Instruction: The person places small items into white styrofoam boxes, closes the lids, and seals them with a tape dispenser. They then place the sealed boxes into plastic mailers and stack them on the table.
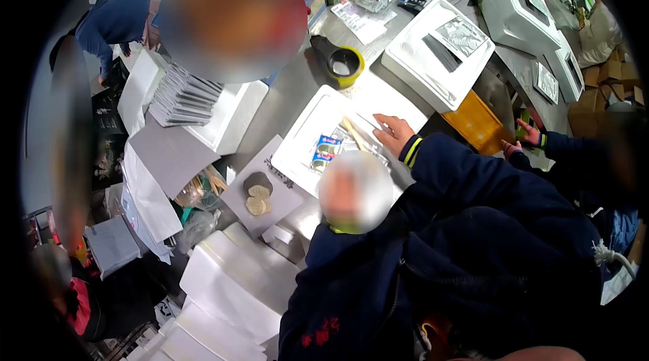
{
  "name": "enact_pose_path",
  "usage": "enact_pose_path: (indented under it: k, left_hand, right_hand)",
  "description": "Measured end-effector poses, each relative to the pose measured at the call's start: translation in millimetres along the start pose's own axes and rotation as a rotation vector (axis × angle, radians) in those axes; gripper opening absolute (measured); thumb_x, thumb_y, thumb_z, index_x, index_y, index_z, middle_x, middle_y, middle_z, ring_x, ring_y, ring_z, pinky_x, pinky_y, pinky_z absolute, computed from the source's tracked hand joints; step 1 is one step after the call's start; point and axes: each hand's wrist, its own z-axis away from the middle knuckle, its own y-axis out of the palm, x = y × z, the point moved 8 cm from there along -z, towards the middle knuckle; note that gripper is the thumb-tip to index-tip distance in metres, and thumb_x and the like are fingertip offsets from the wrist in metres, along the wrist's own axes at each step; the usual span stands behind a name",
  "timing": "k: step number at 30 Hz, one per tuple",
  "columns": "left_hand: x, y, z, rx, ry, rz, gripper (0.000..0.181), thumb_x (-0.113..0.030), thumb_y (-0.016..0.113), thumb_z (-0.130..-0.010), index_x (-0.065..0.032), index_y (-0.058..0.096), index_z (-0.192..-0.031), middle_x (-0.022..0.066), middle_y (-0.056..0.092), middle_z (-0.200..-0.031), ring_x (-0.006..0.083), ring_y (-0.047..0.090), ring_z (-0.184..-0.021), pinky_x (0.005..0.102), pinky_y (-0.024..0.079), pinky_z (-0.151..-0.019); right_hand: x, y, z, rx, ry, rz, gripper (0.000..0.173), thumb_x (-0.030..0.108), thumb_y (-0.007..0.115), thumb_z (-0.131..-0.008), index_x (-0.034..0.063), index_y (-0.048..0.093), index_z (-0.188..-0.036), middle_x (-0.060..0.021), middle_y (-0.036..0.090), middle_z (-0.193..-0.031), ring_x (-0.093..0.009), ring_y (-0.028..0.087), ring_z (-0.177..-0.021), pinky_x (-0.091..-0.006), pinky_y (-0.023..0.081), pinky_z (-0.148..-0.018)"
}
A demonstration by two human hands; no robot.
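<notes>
Over the right edge of a shallow white foam box or lid (294, 145) is my right hand (394, 134), fingers apart and holding nothing visible. A round blur covers my left hand (356, 191) at the lower edge of the same foam piece, hiding its fingers and anything in them. Between the hands lie a blue-and-green printed packet (326, 152), clear plastic packaging and a slim pale cream-coloured item (354, 133). Beyond the foam piece, a roll of tape (346, 66) with a yellow rim sits with a black dispenser on the metal table (284, 100).
A closed white foam box (423, 82) stands at right above an orange crate (479, 122). Grey printed sheets (263, 188) lie left, near bundled grey packets (185, 95). White foam pieces (243, 269) are stacked below. Co-workers' hands (530, 133) show right; another person (114, 21) bends at upper left.
</notes>
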Motion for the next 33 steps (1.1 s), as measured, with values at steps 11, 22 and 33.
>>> enact_pose_path:
  k: [11, 22, 33]
  left_hand:
    - [26, -42, 67, 0.011, -0.401, 0.008, 0.015, -0.007, 0.058, -0.083, 0.0016, 0.060, -0.095, 0.0128, 0.056, -0.081, 0.0254, 0.054, -0.070, 0.0329, 0.044, -0.061]
    - [0, 5, -6, -0.014, -0.273, 0.061, 0.021, -0.006, 0.065, -0.076, -0.0013, 0.061, -0.096, 0.0206, 0.055, -0.100, 0.0360, 0.053, -0.091, 0.0452, 0.043, -0.079]
    - [68, 57, -132, 0.349, -0.407, 0.097, 0.050, -0.016, 0.070, -0.072, 0.0005, 0.051, -0.116, 0.0175, 0.049, -0.115, 0.0359, 0.045, -0.106, 0.0418, 0.037, -0.091]
  right_hand:
    - [79, -46, -163, -0.086, -0.355, 0.212, 0.026, 0.021, 0.059, -0.078, 0.0087, 0.061, -0.101, -0.0146, 0.063, -0.094, -0.033, 0.060, -0.088, -0.0380, 0.048, -0.076]
    - [100, -212, -330, -0.475, -0.205, 0.413, 0.048, 0.029, 0.073, -0.066, 0.0077, 0.062, -0.107, -0.0170, 0.063, -0.094, -0.032, 0.059, -0.092, -0.0384, 0.048, -0.083]
    - [52, -233, -432, -0.683, -0.340, 0.998, 0.014, 0.018, 0.057, -0.074, 0.0113, 0.067, -0.080, -0.0135, 0.063, -0.087, -0.032, 0.059, -0.089, -0.0441, 0.044, -0.082]
